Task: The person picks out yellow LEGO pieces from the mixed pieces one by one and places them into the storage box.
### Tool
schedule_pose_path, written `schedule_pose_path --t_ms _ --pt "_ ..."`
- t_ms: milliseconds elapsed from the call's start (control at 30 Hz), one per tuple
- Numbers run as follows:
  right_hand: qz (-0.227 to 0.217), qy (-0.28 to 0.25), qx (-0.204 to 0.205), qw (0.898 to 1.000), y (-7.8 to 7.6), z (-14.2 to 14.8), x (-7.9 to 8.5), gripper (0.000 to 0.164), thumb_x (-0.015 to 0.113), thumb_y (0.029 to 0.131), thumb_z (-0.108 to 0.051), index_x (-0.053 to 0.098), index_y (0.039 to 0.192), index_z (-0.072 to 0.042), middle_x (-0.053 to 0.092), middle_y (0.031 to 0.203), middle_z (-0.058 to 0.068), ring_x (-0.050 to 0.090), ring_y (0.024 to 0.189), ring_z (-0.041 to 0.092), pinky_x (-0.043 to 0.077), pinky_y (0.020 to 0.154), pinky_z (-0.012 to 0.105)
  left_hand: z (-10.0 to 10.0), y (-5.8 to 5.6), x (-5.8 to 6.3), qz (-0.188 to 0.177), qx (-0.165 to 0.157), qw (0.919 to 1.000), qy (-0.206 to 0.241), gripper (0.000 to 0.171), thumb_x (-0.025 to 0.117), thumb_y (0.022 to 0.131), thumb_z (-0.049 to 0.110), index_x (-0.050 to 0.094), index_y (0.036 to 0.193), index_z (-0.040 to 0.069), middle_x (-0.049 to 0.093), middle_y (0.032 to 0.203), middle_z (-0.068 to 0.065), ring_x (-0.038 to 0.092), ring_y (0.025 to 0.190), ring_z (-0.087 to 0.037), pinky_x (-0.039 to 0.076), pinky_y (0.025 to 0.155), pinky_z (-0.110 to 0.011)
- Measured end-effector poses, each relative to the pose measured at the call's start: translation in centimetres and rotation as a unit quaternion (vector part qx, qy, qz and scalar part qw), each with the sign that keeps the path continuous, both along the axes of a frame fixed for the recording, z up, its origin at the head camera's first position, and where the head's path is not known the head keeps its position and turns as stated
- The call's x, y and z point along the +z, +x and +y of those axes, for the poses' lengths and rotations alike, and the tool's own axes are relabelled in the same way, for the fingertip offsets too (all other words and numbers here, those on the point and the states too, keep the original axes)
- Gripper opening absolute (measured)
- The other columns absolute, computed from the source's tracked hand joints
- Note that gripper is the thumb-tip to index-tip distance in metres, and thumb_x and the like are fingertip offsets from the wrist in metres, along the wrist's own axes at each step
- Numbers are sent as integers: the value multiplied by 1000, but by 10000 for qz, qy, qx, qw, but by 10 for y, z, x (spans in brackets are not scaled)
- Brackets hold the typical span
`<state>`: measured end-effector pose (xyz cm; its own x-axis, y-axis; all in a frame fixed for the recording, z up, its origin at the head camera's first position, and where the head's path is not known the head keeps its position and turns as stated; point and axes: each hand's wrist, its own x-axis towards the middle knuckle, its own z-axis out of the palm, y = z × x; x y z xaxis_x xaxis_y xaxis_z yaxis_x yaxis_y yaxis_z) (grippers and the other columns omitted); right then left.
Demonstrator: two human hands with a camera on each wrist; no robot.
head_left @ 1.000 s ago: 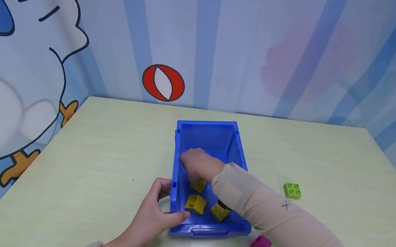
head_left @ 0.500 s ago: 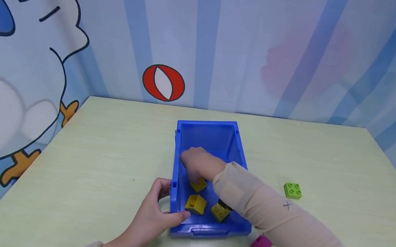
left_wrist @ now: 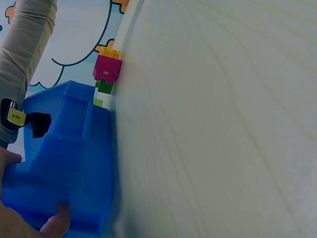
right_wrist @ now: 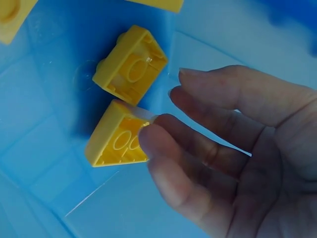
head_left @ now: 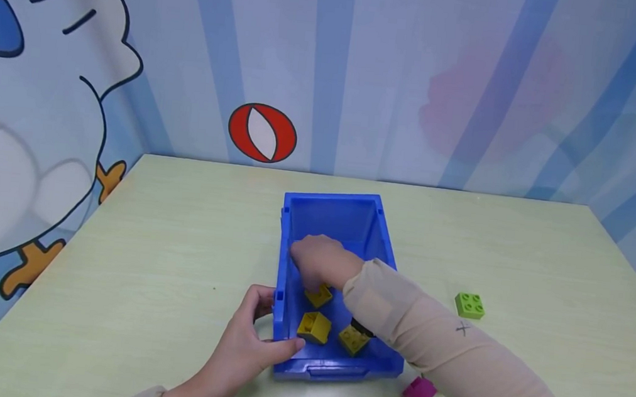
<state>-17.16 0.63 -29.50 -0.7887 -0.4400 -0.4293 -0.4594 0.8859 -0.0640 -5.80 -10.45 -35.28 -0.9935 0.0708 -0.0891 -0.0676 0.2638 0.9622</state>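
In the head view, a blue bin (head_left: 344, 223) stands mid-table with yellow bricks inside. My left hand (head_left: 248, 347) grips its near-left corner, thumb over the rim and fingers against the outer wall. Reaching down inside the bin, my right hand (head_left: 320, 262) hides part of a yellow brick (head_left: 319, 297). The right wrist view shows relaxed, slightly bent fingers; their tips overlap a tipped yellow brick (right_wrist: 116, 141) and may touch it. Another yellow brick (right_wrist: 131, 67) lies beside it, apart from the thumb. Two more yellow bricks, one here (head_left: 314, 329) and one here on its right, a studded brick (head_left: 353, 341), lie nearer me.
A magenta brick (head_left: 419, 395) lies just outside the bin's near-right corner, by the right sleeve (head_left: 452, 349). Farther right sits a lime green studded brick (head_left: 470, 306). A patterned cloth backdrop (head_left: 373, 83) rises behind the table (head_left: 196, 226).
Almost everything stays put. My right hand shifts by a tiny amount inside the bin; the left hand keeps its grip on the corner.
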Motion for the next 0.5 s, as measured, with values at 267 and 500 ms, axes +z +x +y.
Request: schedule_pose_path --t_ms 267,500 --pt "100 1 66 9999 0 3 3 31 71 70 -12 60 99 -9 59 80 5 56 69 19 52 64 30 0 0 0 37 1 10000 3 62 77 62 27 41 112 15 48 119 -9 41 114 -28 41 90 -48" --pt "144 -4 131 9998 -1 5 8 26 72 69 -14 60 92 -9 58 76 4 56 67 18 51 61 29 0 0 -1 42 26 10000 -8 62 77 62 26 41 111 15 49 118 -10 41 114 -28 38 92 -51"
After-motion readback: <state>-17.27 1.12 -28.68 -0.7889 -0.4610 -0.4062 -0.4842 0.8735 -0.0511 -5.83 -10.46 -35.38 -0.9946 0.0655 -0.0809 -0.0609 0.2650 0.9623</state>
